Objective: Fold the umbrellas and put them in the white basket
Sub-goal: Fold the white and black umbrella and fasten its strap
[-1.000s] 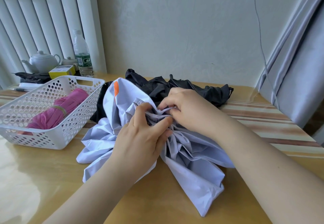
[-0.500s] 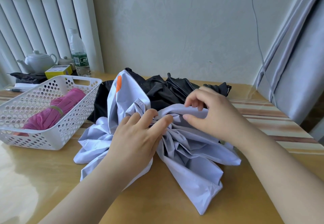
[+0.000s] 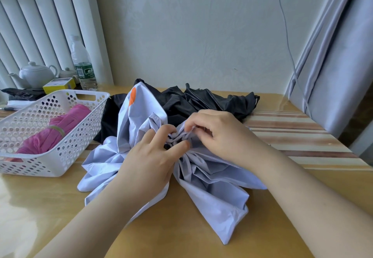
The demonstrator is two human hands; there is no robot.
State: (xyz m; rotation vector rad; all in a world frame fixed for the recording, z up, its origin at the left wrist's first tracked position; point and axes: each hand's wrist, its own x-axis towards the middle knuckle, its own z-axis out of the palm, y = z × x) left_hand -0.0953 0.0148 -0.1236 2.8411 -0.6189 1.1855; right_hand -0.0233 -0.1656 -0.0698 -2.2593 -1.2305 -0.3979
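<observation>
While the white basket [image 3: 60, 136] is holding a rolled pink umbrella [image 3: 54, 132], the left hand [image 3: 149, 163] and right hand [image 3: 220, 134] are pinching the lavender umbrella [image 3: 212, 187] at its gathered centre, fingers curled. Behind it, a black umbrella [image 3: 201, 101] is lying crumpled, apparently unfolded; a water bottle [image 3: 82, 66] is standing beyond the basket.

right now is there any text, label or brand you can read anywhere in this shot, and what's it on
Nothing reads clearly.
Water bottle: green label with white characters, too blurred to read.
Yellow box: a pale printed top, text too small to read.
Lavender umbrella: an orange mark near its top edge, a shape only, no letters.
White basket, pink umbrella, black umbrella: no text visible.
</observation>
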